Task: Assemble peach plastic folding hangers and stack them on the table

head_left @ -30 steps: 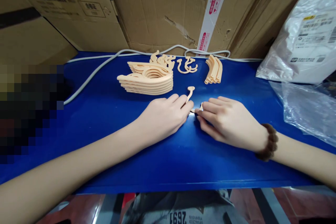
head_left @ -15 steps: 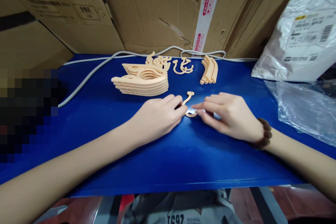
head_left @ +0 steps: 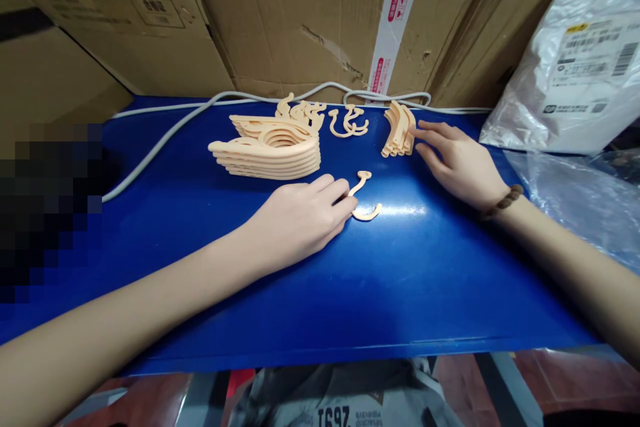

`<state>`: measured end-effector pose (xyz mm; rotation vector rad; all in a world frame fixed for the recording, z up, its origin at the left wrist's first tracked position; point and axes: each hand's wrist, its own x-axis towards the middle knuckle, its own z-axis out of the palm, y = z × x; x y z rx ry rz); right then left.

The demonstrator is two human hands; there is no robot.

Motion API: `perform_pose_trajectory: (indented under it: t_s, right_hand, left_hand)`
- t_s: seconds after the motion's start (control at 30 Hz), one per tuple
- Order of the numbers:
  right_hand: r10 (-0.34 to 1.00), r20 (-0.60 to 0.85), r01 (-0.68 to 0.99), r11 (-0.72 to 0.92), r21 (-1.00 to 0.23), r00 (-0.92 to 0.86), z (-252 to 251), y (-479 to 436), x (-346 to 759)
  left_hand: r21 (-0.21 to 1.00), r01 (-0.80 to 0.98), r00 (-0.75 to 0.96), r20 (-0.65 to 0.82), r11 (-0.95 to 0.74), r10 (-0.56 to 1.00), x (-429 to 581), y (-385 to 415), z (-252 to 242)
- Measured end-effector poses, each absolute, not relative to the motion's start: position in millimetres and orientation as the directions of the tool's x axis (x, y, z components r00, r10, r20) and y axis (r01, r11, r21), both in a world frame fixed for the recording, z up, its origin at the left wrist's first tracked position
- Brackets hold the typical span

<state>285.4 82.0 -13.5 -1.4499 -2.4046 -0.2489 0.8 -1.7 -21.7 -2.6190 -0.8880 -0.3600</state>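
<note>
My left hand [head_left: 310,217] is closed on a cream plastic hook [head_left: 367,215] at the middle of the blue table; the hook's curved end and its flat-headed stem show past the fingertips. My right hand [head_left: 457,160] is open, fingers spread, with its fingertips at the right side of a small pile of curved cream pieces [head_left: 397,130]. Behind my left hand lies a stack of cream hanger-like parts [head_left: 270,157]. More cream hooks [head_left: 350,123] lie between that stack and the curved pieces, and other small cream parts [head_left: 300,112] sit behind the stack.
A white cable [head_left: 170,137] runs along the back of the blue table [head_left: 350,307]. Cardboard boxes [head_left: 310,13] stand behind it. At the right are a white plastic package [head_left: 565,73] and clear plastic film [head_left: 575,207].
My right hand has moved away from the hook, back and to the right, to the curved pieces, its fingers now more spread. My left hand stays on the hook.
</note>
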Motion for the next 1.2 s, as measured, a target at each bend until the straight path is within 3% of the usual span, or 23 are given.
perform_pose_trajectory:
  t_s: [0.63, 0.73, 0.93, 1.07, 1.2]
  right_hand:
    - [0.930, 0.283, 0.939, 0.291, -0.183, -0.233, -9, 89, 287]
    - [0.952, 0.224, 0.966, 0.236, -0.102, -0.209, -1, 80, 283]
    - [0.933, 0.200, 0.915, 0.223, 0.337, -0.301, 16, 49, 270]
    - [0.956, 0.157, 0.892, 0.162, 0.421, -0.248, 22, 28, 261]
    - [0.853, 0.208, 0.830, 0.361, 0.425, -0.478, 25, 10, 255]
  left_hand:
    - [-0.219, 0.617, 0.778, 0.317, -0.756, 0.543, 0, -2, -21]
    - [-0.217, 0.622, 0.773, 0.319, -0.752, 0.548, 0, -3, -20]
    - [-0.140, 0.621, 0.764, 0.330, -0.771, 0.554, 1, -5, -15]
    - [-0.154, 0.606, 0.778, 0.318, -0.781, 0.541, 2, -3, -17]
    - [-0.244, 0.580, 0.809, 0.284, -0.777, 0.515, 2, -1, -20]
